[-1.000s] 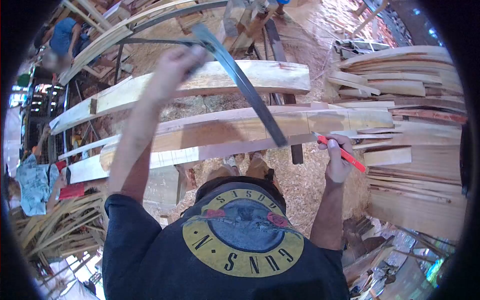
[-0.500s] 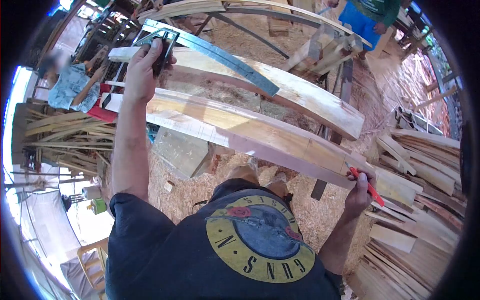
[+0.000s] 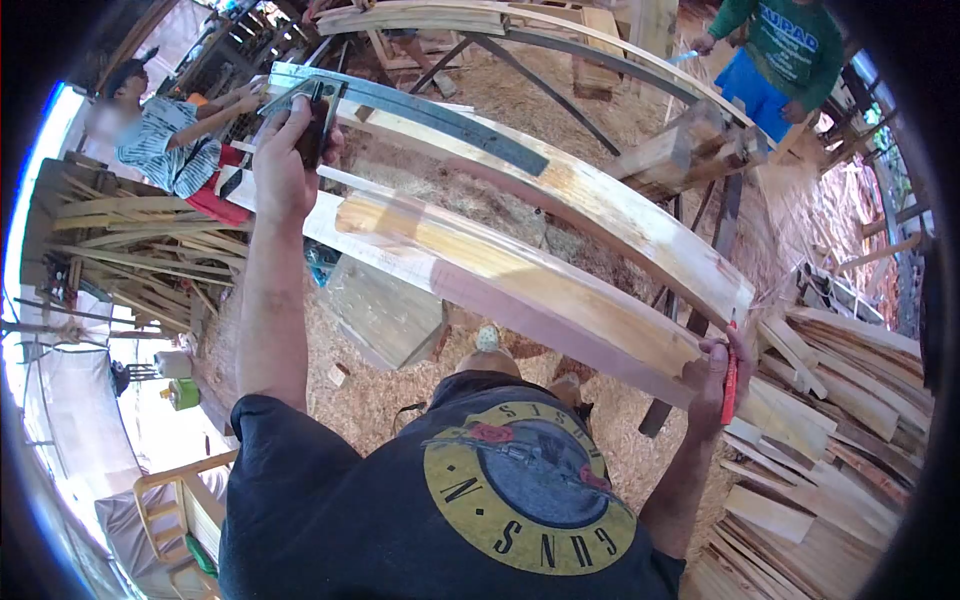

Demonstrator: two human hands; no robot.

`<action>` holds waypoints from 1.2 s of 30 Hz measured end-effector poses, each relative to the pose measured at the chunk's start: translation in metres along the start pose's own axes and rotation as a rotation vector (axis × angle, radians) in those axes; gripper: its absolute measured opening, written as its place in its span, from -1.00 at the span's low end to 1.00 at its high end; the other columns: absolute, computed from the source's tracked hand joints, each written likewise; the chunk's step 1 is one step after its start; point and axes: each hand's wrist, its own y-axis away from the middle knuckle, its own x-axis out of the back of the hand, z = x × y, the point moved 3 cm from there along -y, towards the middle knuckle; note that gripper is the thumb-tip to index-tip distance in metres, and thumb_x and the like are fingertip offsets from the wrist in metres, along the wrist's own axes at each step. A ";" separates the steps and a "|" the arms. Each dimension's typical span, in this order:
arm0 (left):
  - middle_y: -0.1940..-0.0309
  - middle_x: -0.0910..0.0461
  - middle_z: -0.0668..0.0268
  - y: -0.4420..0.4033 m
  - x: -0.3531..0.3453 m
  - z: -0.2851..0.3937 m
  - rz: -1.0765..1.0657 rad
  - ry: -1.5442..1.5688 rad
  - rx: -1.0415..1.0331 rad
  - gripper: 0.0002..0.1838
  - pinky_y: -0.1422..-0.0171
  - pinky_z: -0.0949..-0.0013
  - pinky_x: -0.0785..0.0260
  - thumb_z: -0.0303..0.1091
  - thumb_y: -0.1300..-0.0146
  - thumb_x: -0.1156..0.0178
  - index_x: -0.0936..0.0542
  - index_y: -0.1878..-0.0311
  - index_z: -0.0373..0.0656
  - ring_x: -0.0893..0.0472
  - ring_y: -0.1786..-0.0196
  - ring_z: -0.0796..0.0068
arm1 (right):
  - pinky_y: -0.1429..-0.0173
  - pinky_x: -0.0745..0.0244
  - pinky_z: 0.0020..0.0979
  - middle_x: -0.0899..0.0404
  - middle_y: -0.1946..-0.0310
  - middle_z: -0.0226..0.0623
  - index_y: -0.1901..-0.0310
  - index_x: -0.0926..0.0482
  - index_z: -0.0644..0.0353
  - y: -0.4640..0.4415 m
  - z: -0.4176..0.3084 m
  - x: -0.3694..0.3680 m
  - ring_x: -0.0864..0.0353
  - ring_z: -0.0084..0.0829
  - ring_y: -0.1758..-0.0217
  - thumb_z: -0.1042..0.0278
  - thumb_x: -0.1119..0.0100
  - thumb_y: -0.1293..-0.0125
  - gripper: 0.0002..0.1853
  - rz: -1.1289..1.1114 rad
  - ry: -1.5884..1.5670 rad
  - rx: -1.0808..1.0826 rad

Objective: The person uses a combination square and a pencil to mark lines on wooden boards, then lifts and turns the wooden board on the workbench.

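Wood shavings (image 3: pixel 620 430) litter the ground below both hands in the head view. The left hand (image 3: pixel 290 150) is curled round a metal square (image 3: pixel 430 120); the right hand (image 3: pixel 710 385) pinches a red pencil (image 3: pixel 730 390). One beam (image 3: pixel 520 270) stretches between them.

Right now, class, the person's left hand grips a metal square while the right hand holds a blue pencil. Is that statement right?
Not quite: the pencil is red, not blue, as the head view shows. The left hand does grip a metal square, and the right hand holds the pencil.
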 end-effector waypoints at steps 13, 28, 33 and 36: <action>0.23 -0.66 0.19 -0.078 0.131 -0.093 0.039 0.251 0.230 -0.65 0.32 0.38 -0.39 -0.14 -0.64 -0.02 -0.56 -0.10 -0.26 -0.61 0.33 0.38 | -0.11 -0.55 -0.39 -0.72 0.13 -0.11 -0.30 -0.50 0.32 -0.006 -0.019 -0.154 -0.69 -0.42 0.04 0.42 -0.13 -0.51 -0.61 -0.127 0.321 -0.020; 0.22 -0.67 0.11 -0.109 0.138 -0.125 0.054 0.333 0.219 -0.64 0.28 0.35 -0.42 -0.13 -0.60 -0.06 -0.57 -0.10 -0.28 -0.62 0.31 0.32 | 0.04 -0.60 -0.45 -0.74 0.32 -0.18 -0.15 -0.61 0.33 -0.004 -0.019 -0.180 -0.73 -0.47 0.23 0.43 -0.18 -0.48 -0.72 -0.197 0.594 -0.105; 0.05 -0.65 0.02 -0.129 0.225 -0.068 0.050 0.208 -0.009 -0.60 0.05 0.28 -0.43 -0.18 -0.63 0.05 -0.52 -0.25 -0.29 -0.58 0.07 0.23 | 0.07 -0.62 -0.42 -0.69 0.30 -0.18 -0.17 -0.58 0.37 0.001 -0.009 -0.170 -0.70 -0.46 0.23 0.50 -0.13 -0.50 -0.72 -0.226 0.529 -0.127; -0.03 -0.62 -0.01 -0.137 0.273 -0.031 -0.084 0.135 -0.081 -0.58 0.04 0.26 -0.44 -0.21 -0.62 0.06 -0.48 -0.31 -0.31 -0.56 0.06 0.21 | 0.05 -0.66 -0.39 -0.65 0.29 -0.18 -0.18 -0.55 0.38 -0.002 -0.017 -0.180 -0.68 -0.45 0.23 0.50 -0.08 -0.52 -0.72 -0.236 0.516 -0.196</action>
